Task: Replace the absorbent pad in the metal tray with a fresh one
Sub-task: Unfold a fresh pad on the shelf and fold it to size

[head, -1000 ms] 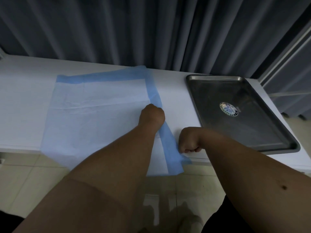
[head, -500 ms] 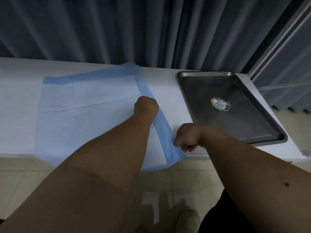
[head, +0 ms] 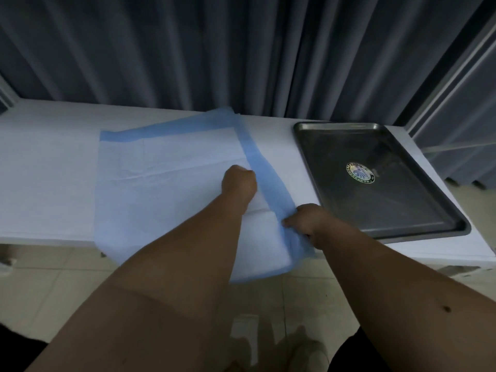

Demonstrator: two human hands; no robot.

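Note:
A large absorbent pad (head: 166, 183), white with a blue border, lies spread on the white table and hangs over its front edge. My left hand (head: 238, 183) is curled at the pad's right blue border, about halfway along it, and appears to pinch it. My right hand (head: 306, 220) pinches the same border nearer the table's front edge, where the blue strip bunches up. The metal tray (head: 381, 210) sits to the right on the table. Nothing lies in it; a round sticker (head: 359, 173) marks its bottom.
The white table (head: 48, 183) runs left to right in front of a dark grey curtain (head: 241, 49). Tiled floor (head: 53, 285) lies below its front edge. My shoes show at the bottom of the view.
My right hand has moved left onto the pad's blue border and taken hold of it, bunching the strip. My left hand has stayed at the border.

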